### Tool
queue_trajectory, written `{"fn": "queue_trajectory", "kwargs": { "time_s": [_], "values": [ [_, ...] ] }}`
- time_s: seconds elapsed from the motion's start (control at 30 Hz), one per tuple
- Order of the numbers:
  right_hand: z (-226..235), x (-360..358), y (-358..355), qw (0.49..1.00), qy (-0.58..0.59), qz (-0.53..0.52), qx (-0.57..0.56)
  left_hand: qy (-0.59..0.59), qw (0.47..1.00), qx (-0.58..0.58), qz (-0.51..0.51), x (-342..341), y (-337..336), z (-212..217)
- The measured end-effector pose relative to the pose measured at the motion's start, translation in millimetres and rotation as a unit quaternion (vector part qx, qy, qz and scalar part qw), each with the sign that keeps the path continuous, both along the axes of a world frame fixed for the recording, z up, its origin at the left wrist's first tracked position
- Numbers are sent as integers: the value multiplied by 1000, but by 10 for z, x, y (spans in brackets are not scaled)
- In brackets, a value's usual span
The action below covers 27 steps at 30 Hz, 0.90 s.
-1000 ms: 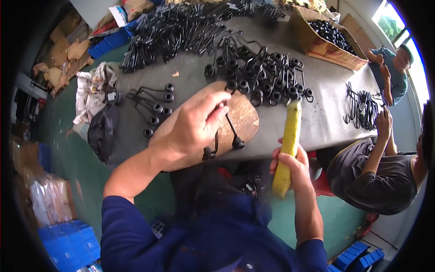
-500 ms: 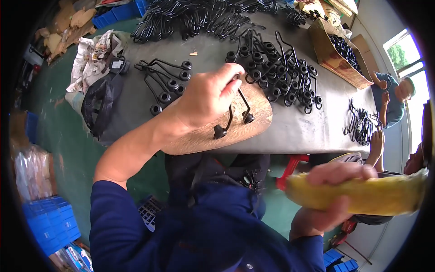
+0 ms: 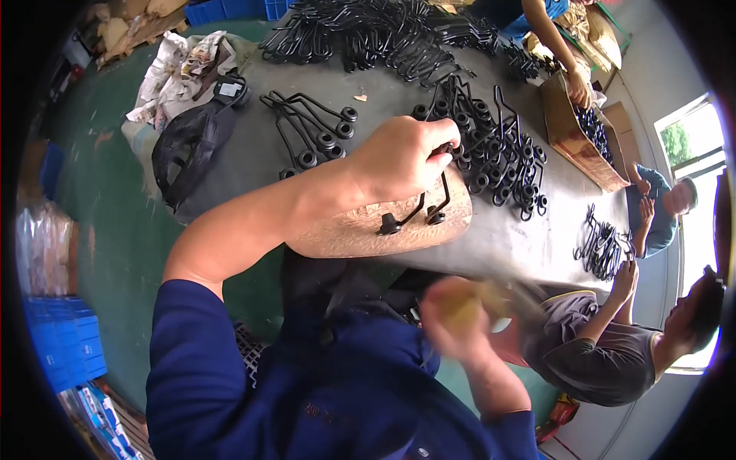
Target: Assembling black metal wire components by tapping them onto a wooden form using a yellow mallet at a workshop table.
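Note:
My left hand (image 3: 399, 157) is closed around a black bent wire part (image 3: 429, 207). The part's two round ends rest on a worn wooden block (image 3: 345, 234) at the near edge of the dark table (image 3: 529, 245). My right hand (image 3: 452, 318) is blurred with motion below the table edge. It grips a yellow club (image 3: 502, 295), which is also smeared and points up to the right. The right hand is apart from the block and the wire part.
A heap of black wire parts (image 3: 498, 157) lies just right of my left hand, a few more (image 3: 314, 130) lie to its left, and a large pile (image 3: 368, 34) sits at the back. Also here: a cardboard box (image 3: 575, 138), a black bag (image 3: 188, 146), people (image 3: 598, 353) at right, blue crates (image 3: 61, 353).
My right hand swung the yellow club from out at the right to near the table edge, now blurred. My left hand kept holding the wire part on the block.

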State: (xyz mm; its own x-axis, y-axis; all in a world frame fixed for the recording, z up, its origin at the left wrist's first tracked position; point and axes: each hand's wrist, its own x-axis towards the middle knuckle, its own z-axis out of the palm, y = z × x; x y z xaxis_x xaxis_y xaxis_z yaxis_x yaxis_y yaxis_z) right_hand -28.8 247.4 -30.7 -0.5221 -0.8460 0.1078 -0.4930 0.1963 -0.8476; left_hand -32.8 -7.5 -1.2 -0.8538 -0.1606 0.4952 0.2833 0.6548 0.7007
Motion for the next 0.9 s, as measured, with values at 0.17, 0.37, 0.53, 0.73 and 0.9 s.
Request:
{"fn": "queue_trajectory", "kwargs": {
  "time_s": [0.17, 0.37, 0.53, 0.73, 0.9],
  "values": [
    [-245, -56, 109, 892, -351, -24, 285, -33, 999, -16, 26, 3, -58, -57],
    [119, -278, 130, 951, -262, -124, 107, -43, 982, 178, 43, 14, -931, 55],
    [-320, -801, 277, 915, -318, -246, 36, -85, 923, 336, 165, 403, -2065, -151],
    [-606, -924, 387, 871, -397, -289, -33, -118, 923, -113, 348, 476, -2532, -912],
    [-595, -1000, 418, 843, -446, -296, -53, -37, 978, 14, 205, -885, -1408, -445]
  ]
}}
